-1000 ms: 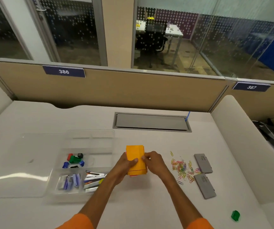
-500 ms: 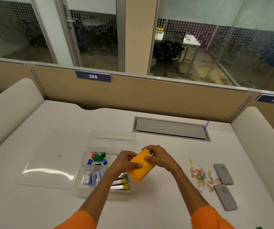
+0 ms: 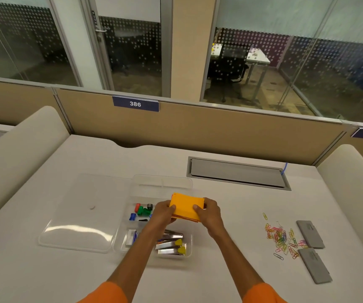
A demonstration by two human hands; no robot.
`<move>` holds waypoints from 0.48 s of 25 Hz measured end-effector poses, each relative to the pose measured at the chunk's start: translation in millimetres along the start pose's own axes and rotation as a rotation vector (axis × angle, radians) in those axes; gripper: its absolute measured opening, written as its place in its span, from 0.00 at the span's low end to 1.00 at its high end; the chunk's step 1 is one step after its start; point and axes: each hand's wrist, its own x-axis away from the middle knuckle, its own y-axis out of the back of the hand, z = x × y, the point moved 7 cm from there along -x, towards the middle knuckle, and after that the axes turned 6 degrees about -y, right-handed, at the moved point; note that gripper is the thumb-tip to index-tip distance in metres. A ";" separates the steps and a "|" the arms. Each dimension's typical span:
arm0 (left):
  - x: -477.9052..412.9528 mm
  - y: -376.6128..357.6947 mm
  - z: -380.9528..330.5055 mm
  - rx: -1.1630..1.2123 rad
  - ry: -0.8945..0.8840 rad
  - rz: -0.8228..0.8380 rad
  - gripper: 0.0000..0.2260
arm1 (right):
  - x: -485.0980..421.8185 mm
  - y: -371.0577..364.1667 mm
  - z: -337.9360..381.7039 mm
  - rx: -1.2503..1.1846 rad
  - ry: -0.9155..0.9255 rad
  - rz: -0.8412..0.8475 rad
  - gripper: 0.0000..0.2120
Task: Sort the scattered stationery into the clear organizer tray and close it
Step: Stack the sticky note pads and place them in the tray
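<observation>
Both hands hold an orange pad of sticky notes point(image 3: 187, 205) above the right side of the clear organizer tray point(image 3: 162, 181). My left hand point(image 3: 164, 213) grips its left edge and my right hand point(image 3: 209, 212) its right edge. Small coloured pieces point(image 3: 142, 211) fill a middle compartment of the tray, and silver clips with yellow ends point(image 3: 171, 246) lie in the front one. The clear lid point(image 3: 77, 215) lies flat to the left of the tray. A heap of coloured paper clips point(image 3: 281, 237) and two grey flat cases point(image 3: 310, 234) point(image 3: 315, 265) rest on the desk to the right.
A grey cable hatch point(image 3: 237, 172) is set into the white desk behind the tray. A tan partition with a "386" label point(image 3: 135, 103) closes the back. Padded dividers rise at the left point(image 3: 18, 149) and right point(image 3: 355, 171) sides.
Both hands carried the orange pad leftward from the desk to above the tray and turned it from upright to nearly level. The camera swung left.
</observation>
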 end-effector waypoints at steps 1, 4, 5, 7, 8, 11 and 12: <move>-0.3 4.1 -1.0 -0.073 -0.017 0.005 0.11 | -2.0 -3.6 2.8 0.044 0.006 0.011 0.19; -7.4 20.6 -1.9 -0.204 -0.073 -0.029 0.09 | -8.5 -17.8 13.0 0.207 0.012 0.097 0.16; -10.0 27.4 -2.4 -0.226 -0.091 -0.061 0.12 | -9.3 -22.3 16.5 0.235 0.006 0.133 0.16; -13.7 40.7 -2.1 -0.226 -0.103 -0.141 0.15 | -10.3 -29.4 21.7 0.184 -0.027 0.175 0.20; -16.8 47.5 0.7 -0.215 -0.100 -0.180 0.14 | -11.8 -32.0 21.8 0.119 -0.052 0.174 0.22; -21.2 60.4 8.7 -0.177 -0.088 -0.264 0.05 | -18.4 -39.8 17.5 0.031 -0.068 0.125 0.23; -21.8 62.6 11.3 -0.174 -0.088 -0.278 0.03 | -21.0 -40.3 15.5 0.053 -0.040 0.080 0.20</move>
